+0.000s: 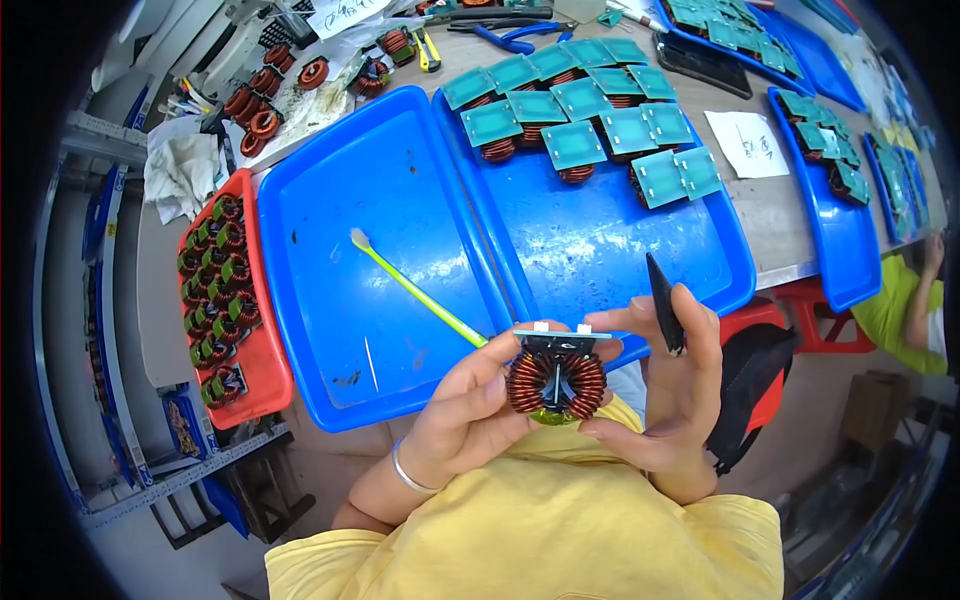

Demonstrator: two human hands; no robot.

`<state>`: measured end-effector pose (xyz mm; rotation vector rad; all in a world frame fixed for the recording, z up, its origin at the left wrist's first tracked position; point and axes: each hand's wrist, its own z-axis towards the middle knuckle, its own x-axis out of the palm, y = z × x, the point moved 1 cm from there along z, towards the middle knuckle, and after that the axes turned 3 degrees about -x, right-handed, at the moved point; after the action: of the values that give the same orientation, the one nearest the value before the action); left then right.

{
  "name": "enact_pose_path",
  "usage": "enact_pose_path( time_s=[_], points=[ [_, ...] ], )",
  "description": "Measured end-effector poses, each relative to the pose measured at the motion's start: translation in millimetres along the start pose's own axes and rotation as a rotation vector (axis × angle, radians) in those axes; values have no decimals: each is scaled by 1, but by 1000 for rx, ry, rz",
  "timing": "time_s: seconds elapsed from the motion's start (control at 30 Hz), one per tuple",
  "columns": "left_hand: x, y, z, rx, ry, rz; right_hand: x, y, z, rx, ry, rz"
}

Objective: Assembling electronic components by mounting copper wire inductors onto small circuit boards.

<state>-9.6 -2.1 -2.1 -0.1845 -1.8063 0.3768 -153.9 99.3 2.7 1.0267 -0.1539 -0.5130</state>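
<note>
My left hand is closed round the side of a copper-wound toroidal coil. The coil stands upright in front of my yellow shirt, with a circuit board edge-on along its top and two white blocks on that board. Yellow-green material shows at the coil's bottom. My right hand has a slim black pointed tool clasped among its fingers, point up; its thumb and a fingertip reach the coil's right side. Just beyond my left fingers, a yellow-green toothbrush lies in the left blue tray.
Coils topped with green boards fill the far part of a second blue tray. At the left, a red tray holds several coils. Loose coils, blue-handled pliers and a yellow cutter lie behind. Another person's arm shows far right.
</note>
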Motion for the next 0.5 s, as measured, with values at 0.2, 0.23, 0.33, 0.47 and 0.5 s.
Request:
enact_pose_path(
  time_s=[0.2,0.23,0.33,0.47,0.5],
  points=[
    [-3,1,2,10,-40,29,-4,-2,-3,2,27,-77],
    [-3,1,3,2,7,-22,-5,-1,-2,17,23,-38],
    [0,4,5,6,20,-49,-3,-3,0,60,-11,76],
    [4,6,8,-3,31,-22,-12,-3,4,187,-69,241],
    [6,6,7,-26,52,-18,-14,0,3,182,-90,218]
  ],
)
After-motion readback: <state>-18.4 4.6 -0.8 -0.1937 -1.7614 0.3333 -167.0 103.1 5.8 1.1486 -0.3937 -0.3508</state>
